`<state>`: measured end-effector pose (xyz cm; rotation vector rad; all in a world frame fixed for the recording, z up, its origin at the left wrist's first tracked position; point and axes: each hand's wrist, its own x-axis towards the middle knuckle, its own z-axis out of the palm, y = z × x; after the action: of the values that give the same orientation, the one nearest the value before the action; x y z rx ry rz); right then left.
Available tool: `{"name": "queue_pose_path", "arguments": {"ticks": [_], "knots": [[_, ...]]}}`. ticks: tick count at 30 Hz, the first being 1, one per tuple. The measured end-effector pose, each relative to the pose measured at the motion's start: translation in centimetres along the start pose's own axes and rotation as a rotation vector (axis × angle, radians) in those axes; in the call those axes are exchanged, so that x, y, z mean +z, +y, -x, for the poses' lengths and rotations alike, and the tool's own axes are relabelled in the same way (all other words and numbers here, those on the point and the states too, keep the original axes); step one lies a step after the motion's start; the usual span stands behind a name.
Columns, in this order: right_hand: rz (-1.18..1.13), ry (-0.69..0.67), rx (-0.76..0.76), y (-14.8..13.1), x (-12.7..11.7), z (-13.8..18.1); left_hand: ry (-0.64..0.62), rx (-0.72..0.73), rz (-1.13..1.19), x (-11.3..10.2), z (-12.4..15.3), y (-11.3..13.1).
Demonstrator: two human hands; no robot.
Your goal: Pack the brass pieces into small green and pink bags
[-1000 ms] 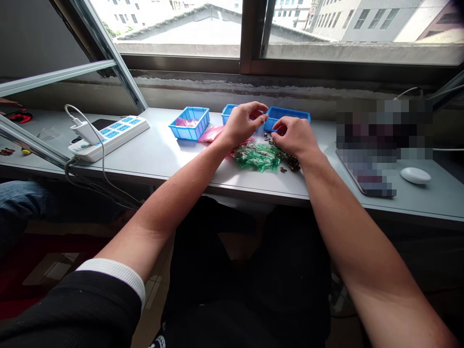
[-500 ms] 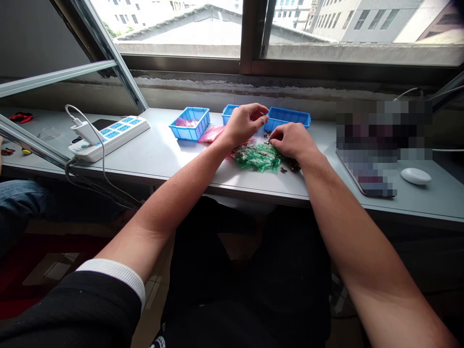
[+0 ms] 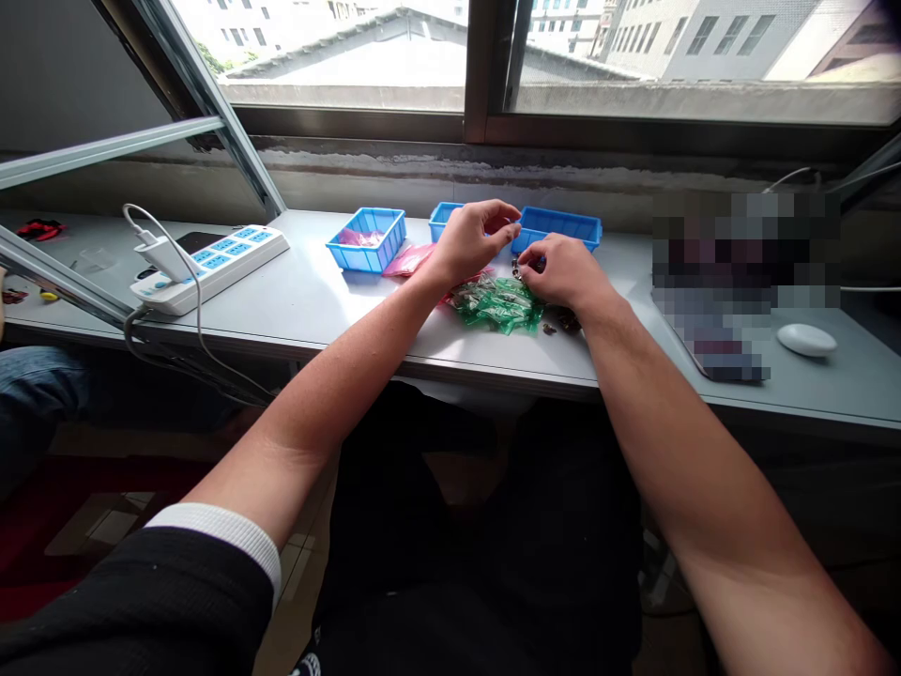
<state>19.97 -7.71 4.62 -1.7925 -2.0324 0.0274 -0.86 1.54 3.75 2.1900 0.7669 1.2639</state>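
The right hand (image 3: 567, 270) has gone up and back a little from where it was half a second ago, while the left hand (image 3: 475, 239) has stayed in just about the same spot.

At the far left, a red and black thing (image 3: 40, 229) sits near the metal frame (image 3: 232, 131). Below it is another person's leg in blue jeans (image 3: 42, 385). Next is a long white power strip (image 3: 236, 263) with a white plug (image 3: 169, 255) in it.

There are 3 blue bins at the back of the tabletop (image 3: 310, 300). The left bin (image 3: 367, 255) has pink packs inside. Just beside it, pink bags (image 3: 410, 260) lie flat, partly under the left arm. The left hand is in front of the middle bin (image 3: 441, 218) and hides a lot of it. Its fingers are bent, with the thumb close to them; I can't tell if it holds anything.

Green packs (image 3: 498, 305) lie in a heap between the arms. Behind them are small metal bits (image 3: 516, 269), right at the right hand's fingertips. Those fingers are bent close to the thumb, but I can't tell if they grip a bit. The right bin (image 3: 559, 225) is behind that hand. By the right wrist is 1 loose brown bit (image 3: 548, 329). Far right is a smooth white oval thing (image 3: 807, 341).
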Motion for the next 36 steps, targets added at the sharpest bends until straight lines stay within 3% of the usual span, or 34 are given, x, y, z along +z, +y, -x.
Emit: {"name": "queue_pose_path", "arguments": {"ticks": [10,29,36], "knots": [[-0.047,-0.104,-0.034,0.4,0.1,-0.8,-0.005,-0.042,0.011,-0.1,0.1,0.4],[0.067,-0.057,-0.005,0.9,0.3,-1.0,-0.002,-0.045,0.003,0.0,0.1,0.2],[0.067,-0.028,0.09,1.4,0.4,-1.0,-0.009,-0.041,0.002,0.0,0.1,0.1]]}}
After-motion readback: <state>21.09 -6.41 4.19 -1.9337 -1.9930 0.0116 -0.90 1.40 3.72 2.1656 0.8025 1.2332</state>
